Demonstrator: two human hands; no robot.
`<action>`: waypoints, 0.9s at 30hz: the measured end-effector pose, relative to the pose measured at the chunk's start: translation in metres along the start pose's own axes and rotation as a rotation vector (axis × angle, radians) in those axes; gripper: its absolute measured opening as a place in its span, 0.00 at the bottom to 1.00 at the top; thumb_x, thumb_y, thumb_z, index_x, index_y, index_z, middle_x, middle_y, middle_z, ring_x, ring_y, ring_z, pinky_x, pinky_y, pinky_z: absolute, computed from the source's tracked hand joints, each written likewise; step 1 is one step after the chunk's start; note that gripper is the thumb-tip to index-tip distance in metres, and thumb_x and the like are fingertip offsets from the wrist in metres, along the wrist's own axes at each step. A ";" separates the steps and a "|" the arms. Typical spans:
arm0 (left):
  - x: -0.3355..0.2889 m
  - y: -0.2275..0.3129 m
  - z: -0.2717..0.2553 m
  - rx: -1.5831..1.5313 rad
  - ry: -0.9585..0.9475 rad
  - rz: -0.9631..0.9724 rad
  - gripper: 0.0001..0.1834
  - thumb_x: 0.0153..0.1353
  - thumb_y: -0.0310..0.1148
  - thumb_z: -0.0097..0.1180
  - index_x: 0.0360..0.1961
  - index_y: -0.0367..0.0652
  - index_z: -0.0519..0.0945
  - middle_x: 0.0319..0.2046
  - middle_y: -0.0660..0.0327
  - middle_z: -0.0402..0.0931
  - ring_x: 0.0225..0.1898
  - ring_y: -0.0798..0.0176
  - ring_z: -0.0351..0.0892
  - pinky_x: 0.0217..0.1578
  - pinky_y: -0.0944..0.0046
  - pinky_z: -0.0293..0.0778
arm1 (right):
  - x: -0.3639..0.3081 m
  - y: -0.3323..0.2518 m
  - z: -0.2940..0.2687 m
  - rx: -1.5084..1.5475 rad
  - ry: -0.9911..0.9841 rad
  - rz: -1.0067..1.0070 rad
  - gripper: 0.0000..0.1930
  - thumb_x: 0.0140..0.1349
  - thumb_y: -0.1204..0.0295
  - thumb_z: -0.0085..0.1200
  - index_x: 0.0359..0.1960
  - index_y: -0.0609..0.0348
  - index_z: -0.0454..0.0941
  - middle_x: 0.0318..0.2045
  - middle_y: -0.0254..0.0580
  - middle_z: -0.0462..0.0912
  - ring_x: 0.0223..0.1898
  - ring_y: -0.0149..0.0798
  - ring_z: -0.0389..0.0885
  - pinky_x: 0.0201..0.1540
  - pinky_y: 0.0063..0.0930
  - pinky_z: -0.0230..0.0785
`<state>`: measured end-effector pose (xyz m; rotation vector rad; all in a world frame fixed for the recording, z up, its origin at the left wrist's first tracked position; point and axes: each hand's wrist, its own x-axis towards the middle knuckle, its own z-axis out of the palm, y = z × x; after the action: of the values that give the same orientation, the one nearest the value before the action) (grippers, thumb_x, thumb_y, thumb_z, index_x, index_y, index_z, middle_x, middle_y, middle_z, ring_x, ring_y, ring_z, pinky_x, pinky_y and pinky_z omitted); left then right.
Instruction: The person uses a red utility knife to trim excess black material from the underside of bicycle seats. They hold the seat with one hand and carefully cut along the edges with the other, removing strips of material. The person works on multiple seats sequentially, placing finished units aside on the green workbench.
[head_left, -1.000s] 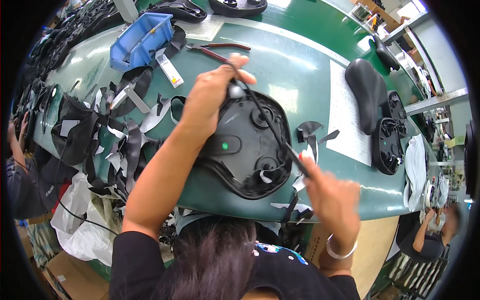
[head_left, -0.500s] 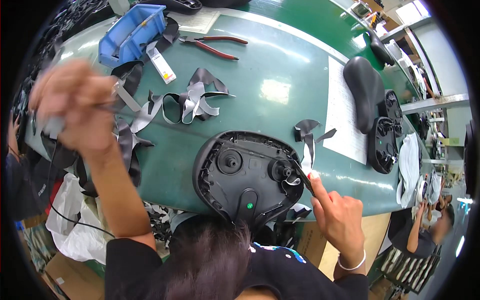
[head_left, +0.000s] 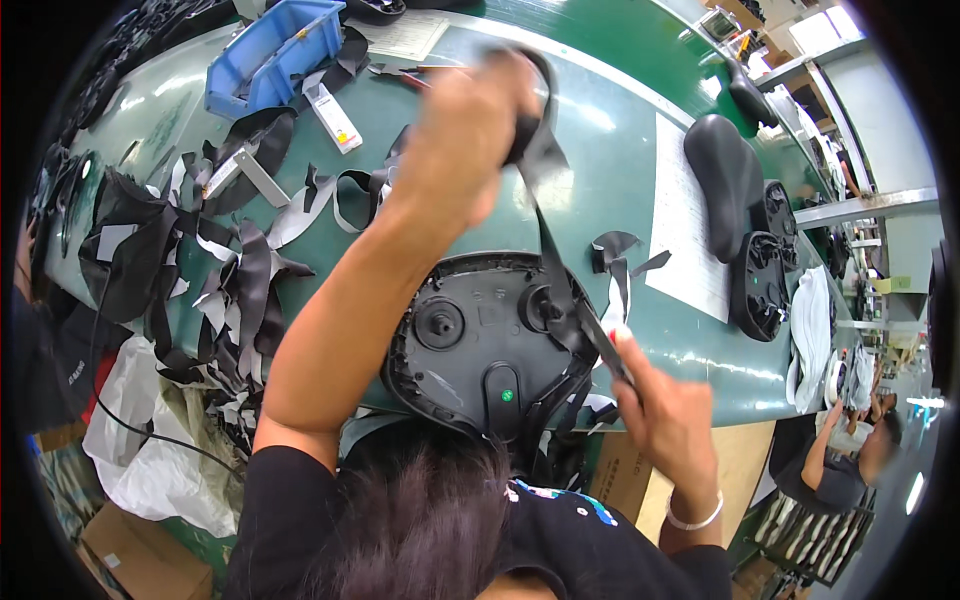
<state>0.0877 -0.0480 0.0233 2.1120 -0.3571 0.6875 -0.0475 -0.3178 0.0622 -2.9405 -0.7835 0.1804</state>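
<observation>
A black bicycle saddle (head_left: pixel 450 375) lies upside down at the table's near edge, its hollow underside facing up with two round posts. A long black strip (head_left: pixel 548 240) rises taut from its right rim. Above the saddle's far side, my left hand (head_left: pixel 455 150) is closed on the strip's upper end; hand and strip end are blurred. At the saddle's right rim, my right hand (head_left: pixel 668 420) grips a knife (head_left: pixel 606 352), its thin blade pointing up-left against the strip's lower part. Part of the saddle's rim is hidden behind the strip and my left forearm.
Black and white trimmings (head_left: pixel 245 295) pile up at left, below a blue bin (head_left: pixel 228 98) and a small white box (head_left: pixel 333 120). At right lie a paper sheet (head_left: pixel 690 220), an upright saddle (head_left: pixel 722 180) and an upturned one (head_left: pixel 758 290). A co-worker (head_left: pixel 835 465) sits farther right.
My left hand has swung from the far left to above the saddle and now holds the black strip stretched up. My right hand with the knife stays near the right rim, slightly lower.
</observation>
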 end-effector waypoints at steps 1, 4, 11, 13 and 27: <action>0.000 -0.001 -0.007 0.176 0.233 0.002 0.07 0.56 0.28 0.58 0.31 0.38 0.74 0.27 0.59 0.75 0.29 0.61 0.75 0.30 0.61 0.72 | -0.013 -0.008 0.004 0.083 0.020 0.054 0.27 0.58 0.68 0.57 0.61 0.53 0.68 0.18 0.39 0.75 0.16 0.44 0.73 0.20 0.37 0.61; 0.009 0.019 -0.038 0.545 0.841 0.013 0.08 0.61 0.29 0.48 0.27 0.37 0.73 0.24 0.60 0.74 0.25 0.62 0.73 0.30 0.61 0.71 | -0.039 -0.033 0.016 0.581 0.013 0.392 0.24 0.60 0.72 0.55 0.59 0.59 0.68 0.31 0.47 0.83 0.26 0.49 0.83 0.28 0.35 0.72; -0.026 0.010 -0.047 -0.178 0.126 -0.185 0.07 0.60 0.29 0.51 0.38 0.38 0.75 0.31 0.56 0.76 0.31 0.64 0.75 0.36 0.64 0.71 | -0.053 -0.008 0.029 0.889 0.098 0.299 0.32 0.53 0.70 0.66 0.60 0.60 0.68 0.40 0.51 0.83 0.36 0.35 0.84 0.40 0.27 0.73; -0.050 0.000 -0.020 0.102 -0.529 -0.205 0.09 0.58 0.31 0.56 0.39 0.40 0.79 0.26 0.58 0.78 0.30 0.69 0.76 0.32 0.65 0.71 | -0.036 0.017 0.031 1.135 0.337 0.655 0.19 0.54 0.73 0.63 0.47 0.62 0.74 0.26 0.30 0.76 0.27 0.23 0.73 0.32 0.17 0.68; -0.030 0.021 0.110 0.048 -0.849 0.262 0.17 0.51 0.27 0.55 0.45 0.43 0.78 0.48 0.55 0.74 0.54 0.50 0.68 0.55 0.54 0.64 | 0.101 0.228 0.046 1.703 0.917 0.506 0.28 0.57 0.69 0.60 0.61 0.50 0.66 0.57 0.28 0.70 0.44 0.21 0.71 0.36 0.27 0.72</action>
<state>0.0908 -0.1488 -0.0331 2.3361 -1.0945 -0.1094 0.1443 -0.4612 -0.0200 -1.2112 0.2712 -0.3132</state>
